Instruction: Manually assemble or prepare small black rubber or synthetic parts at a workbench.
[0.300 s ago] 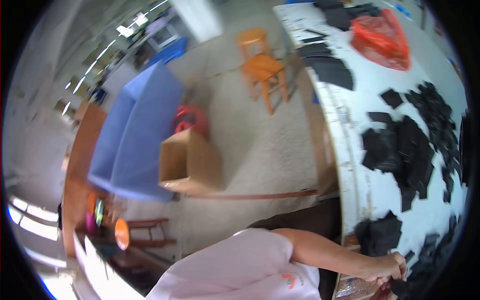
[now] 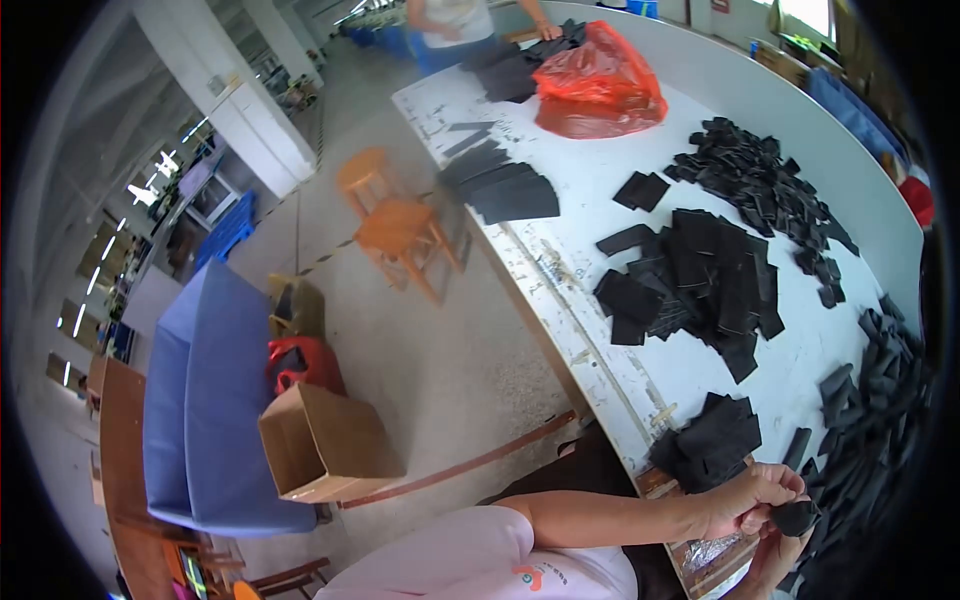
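Note:
At the lower right, my left hand point(image 2: 748, 498) pinches a small black fabric piece point(image 2: 795, 517) with thumb and fingers. Just below it, my right hand point(image 2: 776, 562) grips the same piece, partly cut off by the picture's lower edge. The piece looks folded or bent between the fingers. A stack of black fabric pieces point(image 2: 708, 440) lies on the white table point(image 2: 600, 395) beside my left hand. To the right of my hands spreads a big heap of narrow black pieces point(image 2: 870, 440).
Farther up the table are more black pieces point(image 2: 700, 280), small black pieces point(image 2: 765, 175), flat dark panels point(image 2: 505, 185) and a red plastic bag point(image 2: 600, 85). A person point(image 2: 450, 25) stands at the far end. On the floor are a wooden chair point(image 2: 395, 225), a cardboard box point(image 2: 330, 440) and a blue bin point(image 2: 210, 400).
My view has swung up and to the right, so more of the table and a person at its far end show. Both hands stay on the black fabric piece, which now shows more fully.

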Demonstrator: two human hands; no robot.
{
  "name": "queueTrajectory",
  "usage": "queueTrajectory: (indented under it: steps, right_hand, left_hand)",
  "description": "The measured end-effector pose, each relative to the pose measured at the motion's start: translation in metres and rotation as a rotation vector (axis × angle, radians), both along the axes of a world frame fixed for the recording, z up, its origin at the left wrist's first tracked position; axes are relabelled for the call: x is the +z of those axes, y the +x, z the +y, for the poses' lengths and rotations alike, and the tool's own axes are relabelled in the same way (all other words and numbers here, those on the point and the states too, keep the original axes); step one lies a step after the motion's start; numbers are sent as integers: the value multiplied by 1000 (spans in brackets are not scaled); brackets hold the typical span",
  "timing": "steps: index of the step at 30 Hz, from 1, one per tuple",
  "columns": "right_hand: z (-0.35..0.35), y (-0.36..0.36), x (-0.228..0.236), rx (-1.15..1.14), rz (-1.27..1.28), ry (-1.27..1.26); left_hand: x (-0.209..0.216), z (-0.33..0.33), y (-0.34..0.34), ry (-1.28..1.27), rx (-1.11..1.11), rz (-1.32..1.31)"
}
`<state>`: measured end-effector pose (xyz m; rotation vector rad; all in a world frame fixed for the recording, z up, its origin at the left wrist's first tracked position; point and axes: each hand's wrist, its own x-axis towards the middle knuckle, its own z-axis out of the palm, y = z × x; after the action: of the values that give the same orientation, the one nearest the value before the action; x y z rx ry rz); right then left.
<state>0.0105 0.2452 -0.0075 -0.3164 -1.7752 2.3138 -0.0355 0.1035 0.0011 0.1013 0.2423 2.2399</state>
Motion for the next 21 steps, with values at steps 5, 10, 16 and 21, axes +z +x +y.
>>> queueTrajectory:
  steps: [5, 10, 16, 21]
  right_hand:
    - [-5, 6, -12, -101, -16, -49]
    - [-3, 15, -23, -140, -20, -86]
    - [-17, 14, -13, -238, -55, -186]
    - [-12, 17, -19, -159, -47, -110]
  left_hand:
    - [-14, -2, 0, -29, -15, 47]
    - [-8, -12, -6, 4, -97, 35]
    - [-10, -12, -11, 17, -201, 40]
    - [-15, -10, -16, 71, -216, 44]
